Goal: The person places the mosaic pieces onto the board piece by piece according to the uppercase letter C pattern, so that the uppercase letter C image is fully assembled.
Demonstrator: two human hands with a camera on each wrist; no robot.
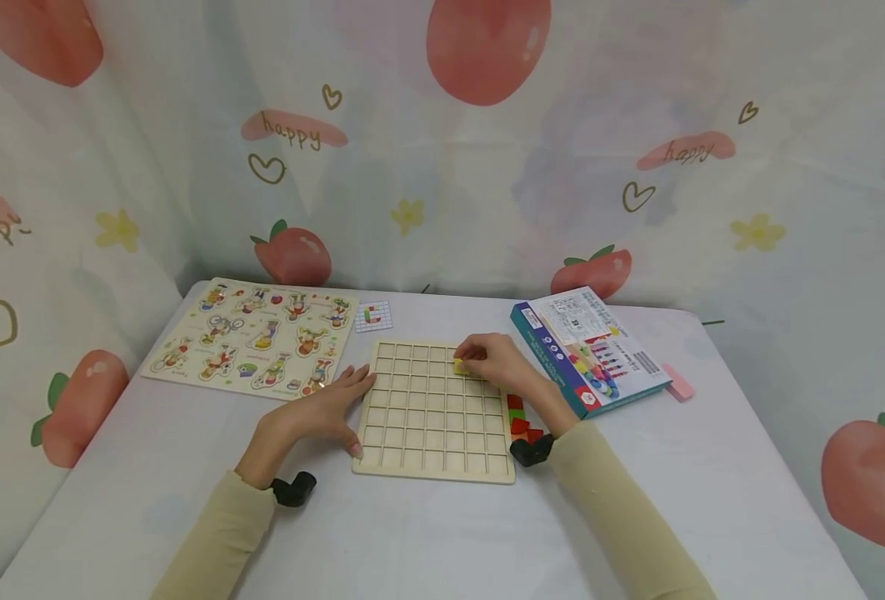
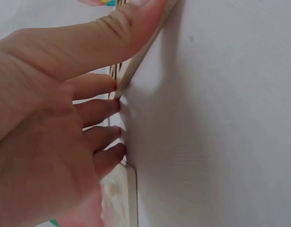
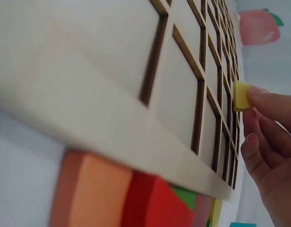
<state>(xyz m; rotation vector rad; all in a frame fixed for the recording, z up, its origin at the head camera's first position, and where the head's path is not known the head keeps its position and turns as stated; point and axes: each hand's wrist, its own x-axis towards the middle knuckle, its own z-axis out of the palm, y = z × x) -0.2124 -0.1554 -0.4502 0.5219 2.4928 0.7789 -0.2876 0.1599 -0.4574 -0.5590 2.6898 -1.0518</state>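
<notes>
A pale wooden grid board [image 1: 433, 417] lies flat on the table in front of the person. Between thumb and fingers, the right hand [image 1: 493, 360] pinches a yellow block [image 3: 241, 96] over the board's far right cells. In the right wrist view the block is right at the grid's ridges. The left hand [image 1: 326, 412] rests at the board's left edge, its fingers spread and fairly straight, thumb near the lower left corner. Several coloured blocks [image 3: 157, 201], red, orange and green among them, lie along the board's right side, partly behind the right forearm in the head view.
A wooden puzzle board [image 1: 251, 337] with printed figures lies at the back left. Beside it is a small pattern card [image 1: 373, 316]. At the right sits a blue-edged box [image 1: 592, 350], with a pink piece [image 1: 677, 382] by its right edge. A printed curtain hangs behind.
</notes>
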